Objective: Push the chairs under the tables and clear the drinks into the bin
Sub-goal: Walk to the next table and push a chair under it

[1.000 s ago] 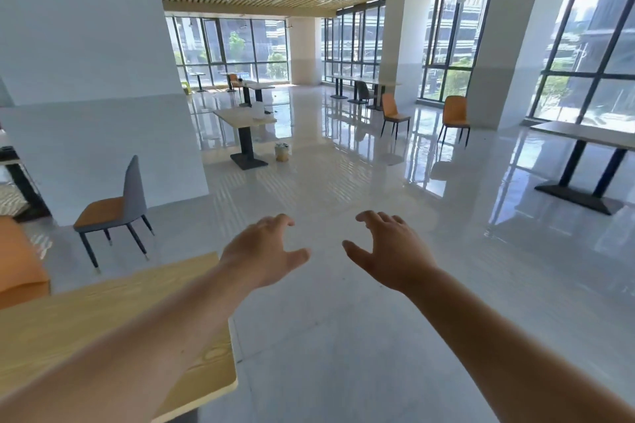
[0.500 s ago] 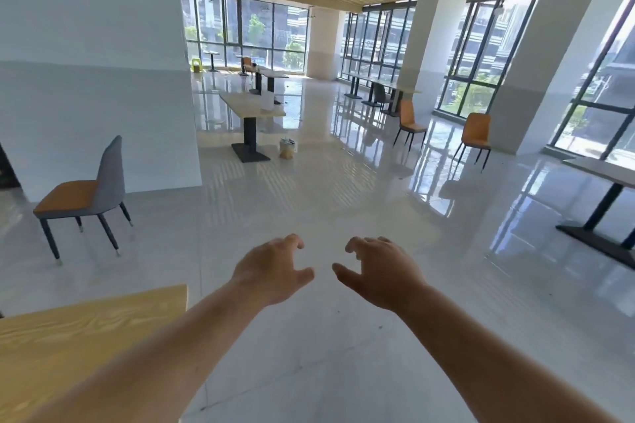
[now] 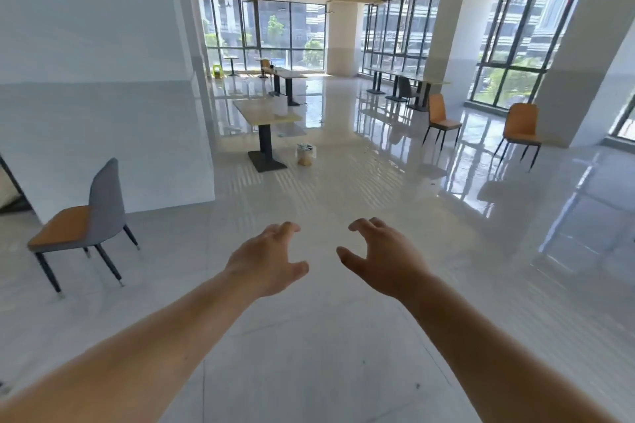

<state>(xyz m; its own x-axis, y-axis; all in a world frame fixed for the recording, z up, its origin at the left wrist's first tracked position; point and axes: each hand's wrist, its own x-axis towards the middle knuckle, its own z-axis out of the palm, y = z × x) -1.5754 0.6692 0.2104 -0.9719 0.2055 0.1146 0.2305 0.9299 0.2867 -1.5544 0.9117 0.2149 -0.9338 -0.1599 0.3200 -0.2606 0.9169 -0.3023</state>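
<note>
My left hand (image 3: 266, 259) and my right hand (image 3: 379, 256) reach out side by side over the bare floor, fingers apart and curled, holding nothing. A chair with a grey back and orange seat (image 3: 82, 221) stands alone at the left by the white pillar. Further ahead is a light wooden table (image 3: 266, 112) on a black pedestal, with a white object on its top. A small bin (image 3: 305, 154) stands on the floor just right of that table's base. Two orange chairs (image 3: 441, 120) (image 3: 522, 129) stand apart at the right near the windows.
A broad white pillar (image 3: 103, 79) fills the left. More tables (image 3: 288, 75) (image 3: 405, 79) line the far window side, with a dark chair (image 3: 405, 89) among them. A second pillar (image 3: 453, 31) and a third (image 3: 591, 51) stand at the right. The glossy floor stretches between them.
The view has moved forward and turned left: the near wooden table at the lower left has dropped out of view. Both hands stay open in front, slightly wider apart.
</note>
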